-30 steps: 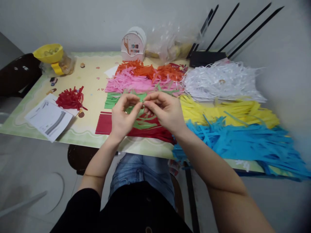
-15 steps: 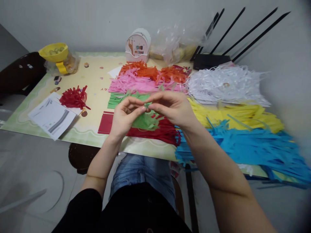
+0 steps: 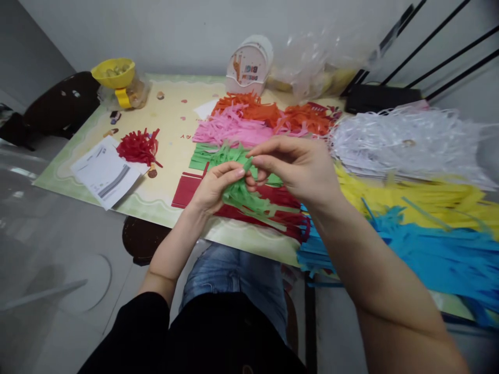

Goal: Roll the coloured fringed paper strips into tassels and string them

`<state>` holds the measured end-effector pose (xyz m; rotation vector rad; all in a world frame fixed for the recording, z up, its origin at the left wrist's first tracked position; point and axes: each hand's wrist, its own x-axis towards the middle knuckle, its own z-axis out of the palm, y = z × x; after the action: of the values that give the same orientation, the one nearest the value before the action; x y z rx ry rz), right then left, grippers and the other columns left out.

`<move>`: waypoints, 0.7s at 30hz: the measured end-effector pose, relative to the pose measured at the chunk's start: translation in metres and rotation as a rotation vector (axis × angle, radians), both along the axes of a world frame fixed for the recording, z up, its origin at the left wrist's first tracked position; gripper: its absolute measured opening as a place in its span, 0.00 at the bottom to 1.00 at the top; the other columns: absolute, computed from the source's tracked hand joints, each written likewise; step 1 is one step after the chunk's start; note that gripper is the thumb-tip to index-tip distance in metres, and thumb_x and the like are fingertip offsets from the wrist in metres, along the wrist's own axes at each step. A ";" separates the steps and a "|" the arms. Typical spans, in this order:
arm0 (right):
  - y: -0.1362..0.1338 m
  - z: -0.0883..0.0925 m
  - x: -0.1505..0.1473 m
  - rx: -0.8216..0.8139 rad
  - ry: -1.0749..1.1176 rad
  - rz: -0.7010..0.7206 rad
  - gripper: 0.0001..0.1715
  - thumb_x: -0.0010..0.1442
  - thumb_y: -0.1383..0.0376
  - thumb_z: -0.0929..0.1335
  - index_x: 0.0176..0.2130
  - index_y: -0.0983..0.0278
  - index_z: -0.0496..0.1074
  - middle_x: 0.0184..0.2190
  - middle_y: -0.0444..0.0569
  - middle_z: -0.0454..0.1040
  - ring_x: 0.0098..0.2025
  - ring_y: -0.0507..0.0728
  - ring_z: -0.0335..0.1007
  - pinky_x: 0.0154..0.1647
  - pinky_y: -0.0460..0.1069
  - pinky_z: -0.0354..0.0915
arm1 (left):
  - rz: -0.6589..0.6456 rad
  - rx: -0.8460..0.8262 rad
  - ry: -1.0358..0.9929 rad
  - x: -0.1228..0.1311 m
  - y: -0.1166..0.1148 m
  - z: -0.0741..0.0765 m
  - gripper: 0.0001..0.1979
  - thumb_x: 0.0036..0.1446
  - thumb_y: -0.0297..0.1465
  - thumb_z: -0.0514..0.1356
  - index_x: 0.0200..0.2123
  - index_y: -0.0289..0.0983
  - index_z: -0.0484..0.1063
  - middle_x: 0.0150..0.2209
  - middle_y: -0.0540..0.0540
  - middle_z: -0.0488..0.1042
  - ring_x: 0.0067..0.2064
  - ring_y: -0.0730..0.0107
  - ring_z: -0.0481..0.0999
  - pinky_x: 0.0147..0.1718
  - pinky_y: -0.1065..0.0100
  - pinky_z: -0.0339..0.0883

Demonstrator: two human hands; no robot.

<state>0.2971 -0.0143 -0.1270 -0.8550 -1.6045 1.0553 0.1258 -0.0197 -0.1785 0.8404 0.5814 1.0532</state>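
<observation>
A green paper tassel (image 3: 251, 200) hangs fringe-down between my hands, above the table's front part. My left hand (image 3: 222, 184) is closed around its upper end, thumb on top. With thumb and forefinger, my right hand (image 3: 294, 163) pinches the tassel's narrow green top. Beneath them lie dark red fringed sheets (image 3: 187, 189), partly covered by my hands and the tassel. Just behind are green fringed sheets (image 3: 200, 156), then pink fringed sheets (image 3: 218, 129) and orange fringed sheets (image 3: 249, 106).
Blue (image 3: 424, 249), yellow (image 3: 390, 197) and white fringed sheets (image 3: 401, 148) cover the table's right side. A red tassel (image 3: 138, 148) lies beside a white paper (image 3: 105, 174) at left. Behind stand a yellow bowl (image 3: 113, 78), a pink-white container (image 3: 247, 67) and a black router (image 3: 382, 98).
My view has shifted, so the table things appear farther right. The green tassel's fringe has swung toward the right, and its narrow top now shows between my hands.
</observation>
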 end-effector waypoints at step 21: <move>0.060 -0.105 0.043 0.073 -1.343 -0.109 0.17 0.65 0.66 0.70 0.50 0.74 0.79 0.49 0.66 0.80 0.56 0.69 0.75 0.59 0.57 0.68 | 0.715 0.497 1.771 -0.221 0.134 -0.031 0.19 0.66 0.45 0.58 0.44 0.36 0.77 0.64 0.46 0.72 0.73 0.40 0.53 0.70 0.33 0.40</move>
<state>0.3397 0.0460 -0.2321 -1.7585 -2.5691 0.2293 -0.0952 0.1146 -0.2093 2.0523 2.2756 0.8187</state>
